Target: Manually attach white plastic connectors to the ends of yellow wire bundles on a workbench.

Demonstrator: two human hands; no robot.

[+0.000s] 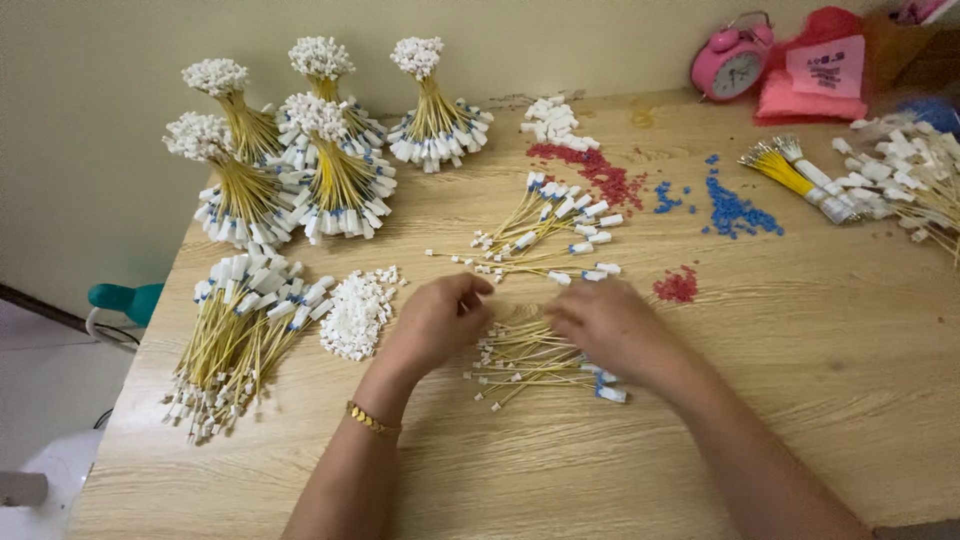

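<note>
1. Left hand: was seen palm down on the wooden table, fingers curled inward and closed loosely at the near end of a small pile of yellow wires; whether a wire was actually pinched could not be told. A gold bracelet was worn at the wrist.
2. Right hand: was laid flat over the right part of the same pile, fingers spread and pressed onto the wires; nothing was seen clasped.
3. Small pile of yellow wires: was placed at the table's centre, near the front edge, between and under both hands; white connectors were fitted at the ends.
4. Loose fan of wires: was spread just beyond the hands, with white and blue ends.
5. Large flat bundle: was laid at the left, beside a heap of white connectors.
6. Standing tied bundles: five were grouped at the far left corner, against the wall.
7. Red beads, blue beads and a small red heap: were scattered right of centre.
8. Further wires and connectors: were heaped at the right edge.
9. Pink alarm clock: was stood at the back, beside a red bag.
</note>
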